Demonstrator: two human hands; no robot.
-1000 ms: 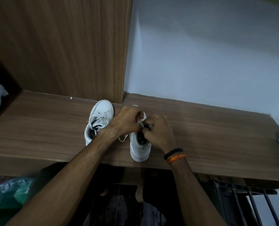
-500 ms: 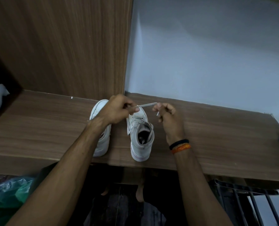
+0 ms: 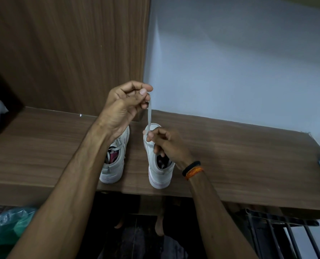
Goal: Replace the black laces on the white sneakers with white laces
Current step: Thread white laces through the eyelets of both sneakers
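Brown wood makes the tabletop [image 3: 230,156], with lots of bare room on both sides. Two white sneakers sit close to its front edge, the left sneaker [image 3: 114,161] and the right sneaker [image 3: 160,171]. Up high, the left hand [image 3: 123,105] pinches a white lace [image 3: 149,116]. Lower down, the right hand [image 3: 166,144] pinches the same lace at the right sneaker.
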